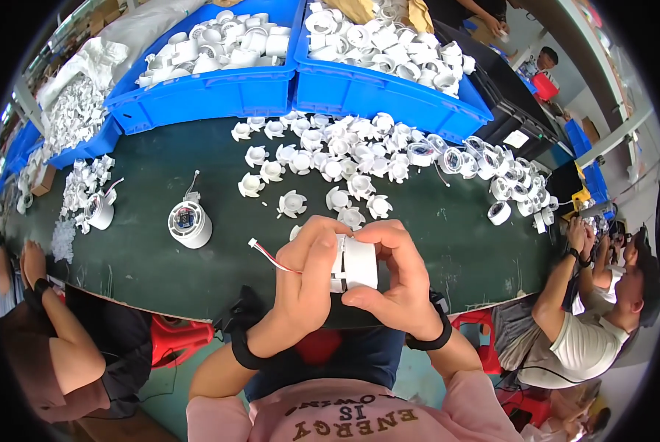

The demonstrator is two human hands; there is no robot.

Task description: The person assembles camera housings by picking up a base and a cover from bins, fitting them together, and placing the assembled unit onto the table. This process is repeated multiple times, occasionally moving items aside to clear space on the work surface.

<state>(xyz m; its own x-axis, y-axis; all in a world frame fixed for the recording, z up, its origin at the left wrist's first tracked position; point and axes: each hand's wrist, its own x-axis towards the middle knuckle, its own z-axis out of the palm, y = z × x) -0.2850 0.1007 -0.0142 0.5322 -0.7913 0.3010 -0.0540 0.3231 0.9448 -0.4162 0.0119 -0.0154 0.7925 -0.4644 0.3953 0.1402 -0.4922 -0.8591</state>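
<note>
You hold a white round housing (358, 264) with both hands, raised just above the near edge of the dark green worktop (160, 177), close in front of your body. Your left hand (304, 283) wraps its left side, fingers curled over the top, while your right hand (396, 280) closes on it from the right with the thumb pressed against the lower rim; held from both sides like this, the part looks steadied so the fingers can work at its seam. A thin red and white wire (271, 254) with a small white plug runs out from under your left fingers, toward the left, apparently kept clear of the grip. On the worktop beyond your hands, loose white fan-shaped pieces (322, 158) lie scattered across the middle, within easy reach. A finished-looking white cylinder (190, 223) stands upright to the left with its own wire sticking up, and another one (99, 210) stands nearer the left edge beside a heap of small white parts. Toward the right edge lies a cluster of ring-shaped pieces (492, 166). Along the far edge sit two blue bins: the left bin (205, 96) and the right bin (389, 96), both heaped with white moulded parts. Other people sit at either end of the worktop.
</note>
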